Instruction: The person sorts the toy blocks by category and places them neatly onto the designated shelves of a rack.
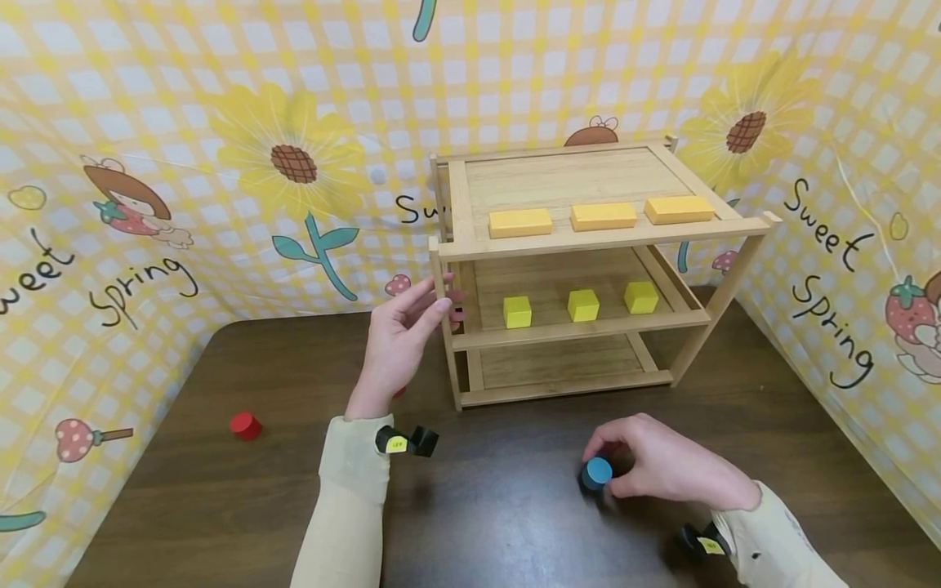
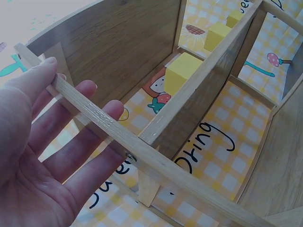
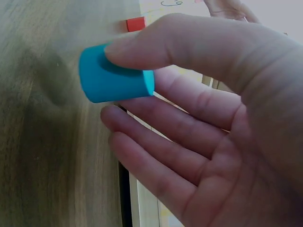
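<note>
In the head view my left hand (image 1: pixel 394 347) holds the left front post of a three-tier wooden shelf (image 1: pixel 555 245). The left wrist view has the thumb on one side of that wooden post (image 2: pixel 106 120) and the fingers behind it. Between thumb and fingers, my right hand (image 1: pixel 654 461) pinches a blue cylinder block (image 1: pixel 597 473) over the table, in front of the shelf. Close up in the right wrist view, the thumb presses on the curved side of the blue cylinder (image 3: pixel 111 78), and the lower fingers stretch out loosely beneath.
Three yellow-orange bars (image 1: pixel 603 216) lie along the top tier, and three yellow cubes (image 1: pixel 583 305) sit on the middle tier. A red cylinder (image 1: pixel 246 425) is on the dark table (image 1: pixel 184 490) at left. Another red piece (image 1: pixel 399 392) peeks out behind my left wrist. Patterned cloth (image 1: pixel 220 49) surrounds the table.
</note>
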Action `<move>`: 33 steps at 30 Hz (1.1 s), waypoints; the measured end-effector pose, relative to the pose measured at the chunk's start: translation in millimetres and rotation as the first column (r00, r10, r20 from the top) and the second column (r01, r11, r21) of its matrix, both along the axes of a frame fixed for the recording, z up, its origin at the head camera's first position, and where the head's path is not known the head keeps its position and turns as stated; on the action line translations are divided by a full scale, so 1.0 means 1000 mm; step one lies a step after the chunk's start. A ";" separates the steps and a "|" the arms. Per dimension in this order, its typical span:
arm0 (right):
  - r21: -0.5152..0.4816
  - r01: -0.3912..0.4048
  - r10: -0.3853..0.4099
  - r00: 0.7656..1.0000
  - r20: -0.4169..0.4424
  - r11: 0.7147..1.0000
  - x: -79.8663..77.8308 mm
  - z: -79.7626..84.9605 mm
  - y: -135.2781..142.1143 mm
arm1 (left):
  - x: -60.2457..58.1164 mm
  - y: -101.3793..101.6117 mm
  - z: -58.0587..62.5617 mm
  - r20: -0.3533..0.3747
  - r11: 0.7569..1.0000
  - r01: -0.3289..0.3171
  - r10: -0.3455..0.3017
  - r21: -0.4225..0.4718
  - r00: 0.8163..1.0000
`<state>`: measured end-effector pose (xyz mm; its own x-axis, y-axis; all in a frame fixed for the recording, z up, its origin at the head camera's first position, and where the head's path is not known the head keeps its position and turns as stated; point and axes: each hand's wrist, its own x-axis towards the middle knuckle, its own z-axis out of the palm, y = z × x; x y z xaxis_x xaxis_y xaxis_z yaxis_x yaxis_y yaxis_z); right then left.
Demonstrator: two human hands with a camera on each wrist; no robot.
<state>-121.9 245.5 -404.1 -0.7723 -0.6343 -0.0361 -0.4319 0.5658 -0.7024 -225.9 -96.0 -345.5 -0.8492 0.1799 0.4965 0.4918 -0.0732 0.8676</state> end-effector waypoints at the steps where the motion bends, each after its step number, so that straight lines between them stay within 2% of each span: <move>1: 0.001 0.009 -0.009 1.000 -0.008 1.000 0.000 0.000 0.000 | 0.000 0.000 0.000 0.000 1.000 0.003 -0.003 0.001 1.000; 10: -0.018 0.051 -0.052 0.995 -0.087 0.999 -0.004 -0.001 0.000 | 0.000 0.000 -0.002 -0.009 1.000 -0.017 0.017 -0.015 1.000; 19: -0.054 0.063 -0.068 0.993 -0.101 0.997 -0.012 -0.001 -0.004 | 0.000 0.000 -0.001 -0.016 1.000 0.007 -0.007 0.002 1.000; 33: -0.095 0.111 -0.118 0.990 -0.073 0.989 -0.025 -0.001 -0.008 | 0.000 0.000 0.000 -0.017 1.000 -0.014 0.013 -0.022 1.000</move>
